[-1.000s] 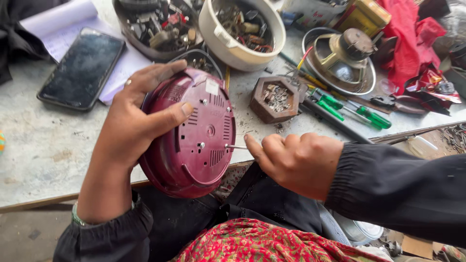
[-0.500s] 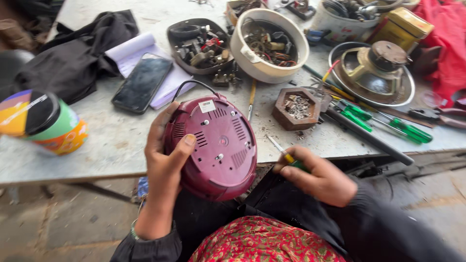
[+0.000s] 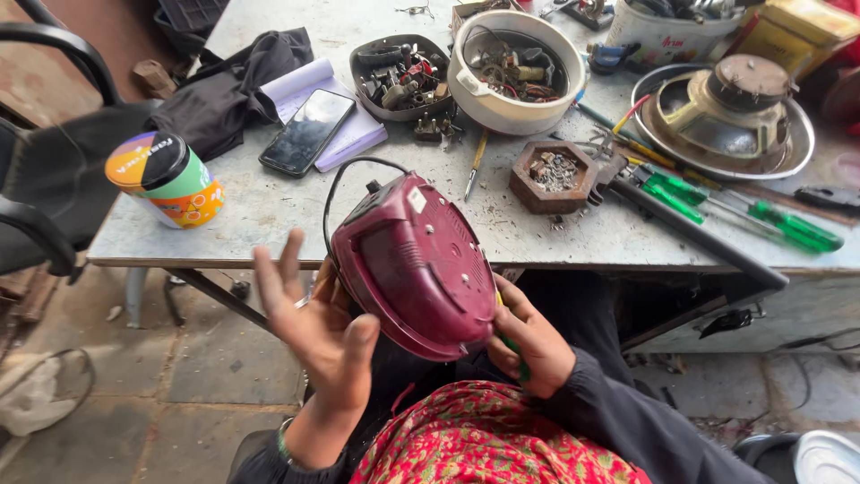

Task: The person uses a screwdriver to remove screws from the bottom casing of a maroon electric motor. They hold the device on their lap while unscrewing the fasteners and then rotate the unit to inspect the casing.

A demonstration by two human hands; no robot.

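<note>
A round maroon appliance housing [image 3: 417,264] with a black cord is tilted on edge over my lap, just in front of the table edge. My left hand [image 3: 313,332] is beside its left lower rim with the fingers spread, and the thumb is close to the rim. My right hand [image 3: 530,345] is against the housing's right lower side. It is closed round a green-handled screwdriver [image 3: 517,351], most of which is hidden by the fingers and the housing.
On the worn table [image 3: 269,211] lie a colourful can [image 3: 170,179], a phone [image 3: 307,131] on paper, a black cloth [image 3: 228,85], a black tray of parts [image 3: 400,76], a white bowl [image 3: 515,72], a hexagonal wooden screw holder [image 3: 555,175], green screwdrivers [image 3: 761,215] and a speaker [image 3: 726,112]. A black chair [image 3: 54,179] stands at the left.
The housing has come off the table edge and turned on edge over my lap. My left hand has left its top and opened. My right hand has moved under its right side.
</note>
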